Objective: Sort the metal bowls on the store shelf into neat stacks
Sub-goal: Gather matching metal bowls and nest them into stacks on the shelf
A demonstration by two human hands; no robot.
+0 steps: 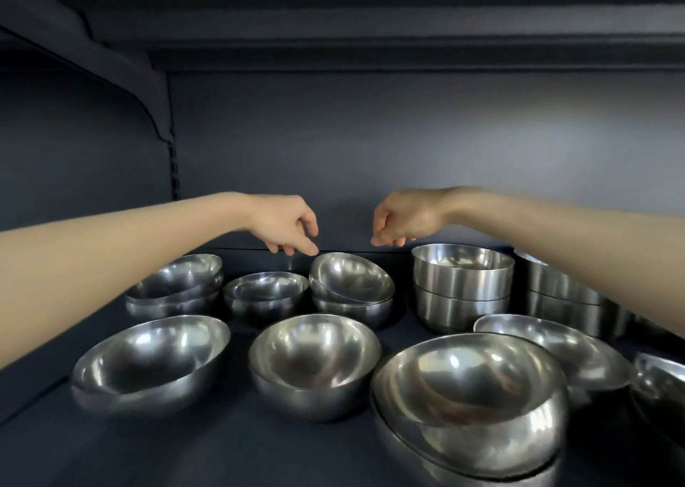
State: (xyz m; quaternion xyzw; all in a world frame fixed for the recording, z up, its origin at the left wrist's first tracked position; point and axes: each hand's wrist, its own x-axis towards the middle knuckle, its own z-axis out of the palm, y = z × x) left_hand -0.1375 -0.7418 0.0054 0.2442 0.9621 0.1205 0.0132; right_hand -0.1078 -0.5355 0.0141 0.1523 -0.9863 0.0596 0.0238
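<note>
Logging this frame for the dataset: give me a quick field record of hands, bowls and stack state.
left hand: above back row, fingers curled down, empty
right hand: above back row, fingers curled down, empty
tilted bowl: askew atop the back-centre stack, between and below both hands
straight-sided stack: back right, two nested, neat
front centre bowl: upright, nothing inside
front right bowls: nested, tilted
shelf: dark
contact: none visible

**Dark shelf, steel bowls**

The shelf (pixel 222 449) carries round bowls. Landmark: the tall stack (pixel 462 290) at the back. Left of it, a tilted pair (pixel 352 290); nearer, a single bowl (pixel 315 364); front right, a nested pair (pixel 470 412).
</note>
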